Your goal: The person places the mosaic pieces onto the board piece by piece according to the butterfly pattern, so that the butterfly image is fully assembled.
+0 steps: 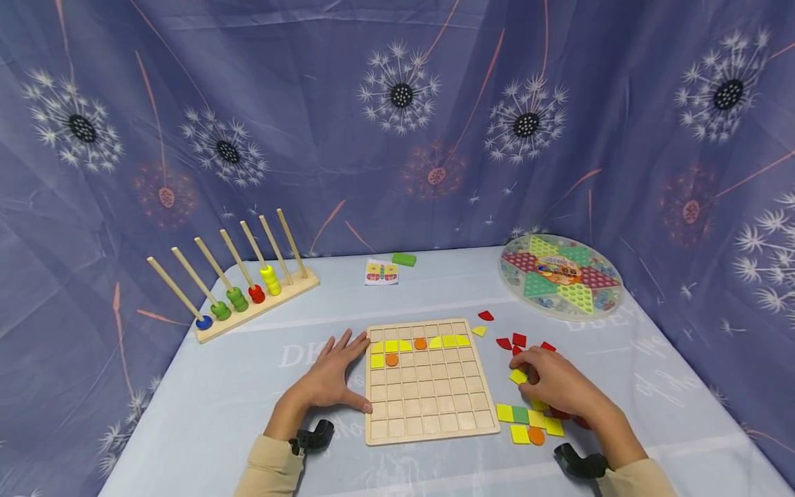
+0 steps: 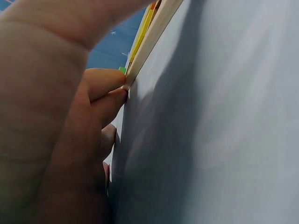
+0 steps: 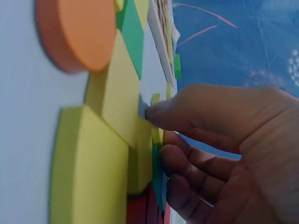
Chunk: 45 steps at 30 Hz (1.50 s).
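A square wooden grid board [image 1: 428, 400] lies flat, with yellow tiles [image 1: 391, 346] and orange discs [image 1: 420, 344] in its upper cells. My left hand [image 1: 329, 376] is spread at the board's left side, thumb and index finger touching its edge. In the left wrist view, fingertips [image 2: 119, 81] meet the wooden rim. To the board's right, my right hand [image 1: 555, 378] curls over loose pieces, with thumb and index finger at opposite edges of a yellow tile [image 1: 518, 376]. In the right wrist view, the thumb partly covers that yellow tile [image 3: 157, 135].
Loose pieces around the right hand include red tiles [image 1: 519, 339], a green tile [image 1: 520, 415] and an orange disc [image 1: 536, 435]. Behind stand a peg rack [image 1: 267, 304] with coloured beads, a butterfly card [image 1: 381, 272], a green block [image 1: 404, 259] and a round star-patterned game board [image 1: 559, 276].
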Motion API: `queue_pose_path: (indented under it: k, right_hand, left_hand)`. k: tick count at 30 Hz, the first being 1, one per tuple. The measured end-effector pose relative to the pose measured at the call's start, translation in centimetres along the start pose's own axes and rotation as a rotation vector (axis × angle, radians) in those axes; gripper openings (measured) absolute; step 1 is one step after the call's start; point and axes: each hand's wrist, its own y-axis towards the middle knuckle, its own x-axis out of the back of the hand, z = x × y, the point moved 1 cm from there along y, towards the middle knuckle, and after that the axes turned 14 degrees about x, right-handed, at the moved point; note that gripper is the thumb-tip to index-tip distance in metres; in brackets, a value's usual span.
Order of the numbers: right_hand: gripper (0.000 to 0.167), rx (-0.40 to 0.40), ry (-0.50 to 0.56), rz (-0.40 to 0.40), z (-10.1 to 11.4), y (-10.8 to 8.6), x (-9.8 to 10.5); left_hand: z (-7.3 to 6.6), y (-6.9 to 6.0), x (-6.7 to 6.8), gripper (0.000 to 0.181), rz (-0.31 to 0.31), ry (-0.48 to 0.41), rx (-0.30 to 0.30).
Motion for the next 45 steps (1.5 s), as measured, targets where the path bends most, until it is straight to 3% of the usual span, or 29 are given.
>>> queue_pose_path:
  k: [5,13,25,36,45]
  right_hand:
    - [0.036,0.001,0.002,-0.027,0.4,1.0,-0.4]
    - [0.034,0.179,-0.007,-0.055,2.7,3.7,-0.7]
    - [0.032,0.379,0.057,-0.019,7.1,9.0,-2.9]
    - [0.031,0.44,-0.018,0.023,10.5,12.0,-5.4]
    - [0.032,0.434,-0.059,0.051,11.8,12.7,-6.5]
  left_hand:
    - [-0.1,0.0,0.0,0.131,-0.001,0.001,0.005]
    - [0.0,0.0,0.0,0.13,-0.01,-0.002,0.001]
    - [0.1,-0.1,0.1,0.131,-0.004,-0.004,0.003]
    - [0.1,0.0,0.1,0.131,0.004,0.006,0.01]
    - [0.2,0.0,-0.1,0.131,0.0,-0.002,0.005]
